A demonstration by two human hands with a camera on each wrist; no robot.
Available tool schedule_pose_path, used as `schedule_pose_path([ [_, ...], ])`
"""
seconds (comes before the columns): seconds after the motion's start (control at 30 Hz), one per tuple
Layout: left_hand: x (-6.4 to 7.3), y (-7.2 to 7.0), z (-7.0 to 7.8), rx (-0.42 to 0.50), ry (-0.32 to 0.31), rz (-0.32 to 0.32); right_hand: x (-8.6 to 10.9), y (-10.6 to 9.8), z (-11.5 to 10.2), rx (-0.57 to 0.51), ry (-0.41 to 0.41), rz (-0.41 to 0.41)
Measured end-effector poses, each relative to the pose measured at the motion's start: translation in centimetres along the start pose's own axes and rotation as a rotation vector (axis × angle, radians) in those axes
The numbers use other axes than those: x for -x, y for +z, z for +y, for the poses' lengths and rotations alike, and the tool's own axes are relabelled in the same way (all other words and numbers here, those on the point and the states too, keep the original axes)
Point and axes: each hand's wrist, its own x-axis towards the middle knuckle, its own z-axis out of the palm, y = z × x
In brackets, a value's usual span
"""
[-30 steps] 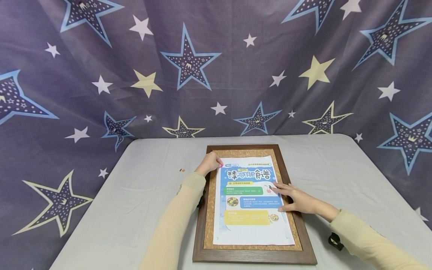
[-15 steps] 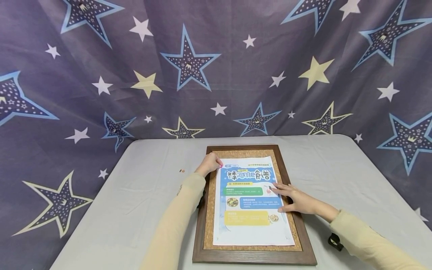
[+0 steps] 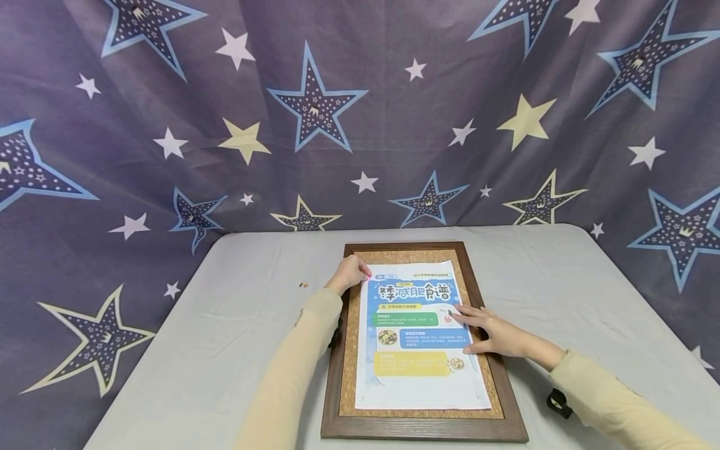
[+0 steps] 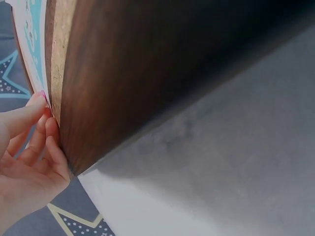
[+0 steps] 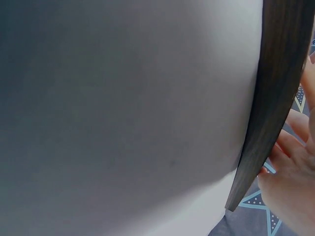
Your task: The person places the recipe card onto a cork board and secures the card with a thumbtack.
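Observation:
In the head view, a printed poster (image 3: 419,392) with Chinese lettering and coloured panels lies on a cork board (image 3: 405,256) with a dark wooden frame (image 3: 424,429). My left hand (image 3: 349,274) is at the poster's top left corner. Its thumb and finger pinch a small pink push pin (image 4: 43,94), mostly hidden by the fingertips. Whether the point is in the cork cannot be seen. Fingers spread, my right hand (image 3: 495,331) rests on the poster's right edge and reaches across the frame's right side.
A grey-white cloth covers the table (image 3: 214,350). Left of the board lie tiny orange and dark pieces (image 3: 304,285), too small to make out. Behind the table hangs a dark curtain (image 3: 388,125) with stars. A black item (image 3: 559,402) shows under the right wrist.

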Motion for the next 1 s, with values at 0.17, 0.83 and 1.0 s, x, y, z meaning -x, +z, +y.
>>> schedule_pose_path([
  [0.17, 2.1, -1.8, 2.0, 0.039, 0.042, -0.001, 0.0, 0.1, 0.0, 0.005, 0.0, -0.002],
  [0.83, 10.6, -10.7, 11.5, 0.223, 0.023, -0.141, 0.0, 0.1, 0.1, 0.009, -0.012, 0.004],
  [1.0, 11.7, -11.3, 12.0, 0.231, 0.012, -0.09, -0.1, 0.0, 0.1, 0.006, -0.005, -0.004],
])
